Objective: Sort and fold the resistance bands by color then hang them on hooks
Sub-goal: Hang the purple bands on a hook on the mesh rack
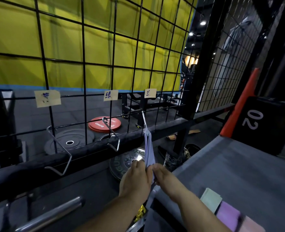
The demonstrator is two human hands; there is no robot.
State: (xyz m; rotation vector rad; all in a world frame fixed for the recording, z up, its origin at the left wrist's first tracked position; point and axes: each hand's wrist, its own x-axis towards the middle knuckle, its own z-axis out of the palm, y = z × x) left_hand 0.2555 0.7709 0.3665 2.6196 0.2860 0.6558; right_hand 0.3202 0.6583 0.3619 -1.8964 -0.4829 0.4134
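Note:
Pale blue resistance bands [148, 151] hang from the right metal hook [144, 118] on the black wire grid. My left hand [135, 179] and my right hand [163, 174] both pinch the bands' lower end, pulling them down toward me. The middle hook [112, 136] and the left hook [59, 151] carry nothing. Paper labels [110, 95] are taped to the grid above each hook. On the grey box top at the lower right lie a folded green band [211, 199], a purple band [227, 216] and a pink band [251, 226].
The grey box top [238, 166] stretches along my right. Behind the grid lie black weight plates [69, 142] and a red plate [105, 124]. A black box marked 02 [262, 124] stands at the right. A steel bar [54, 215] runs at the lower left.

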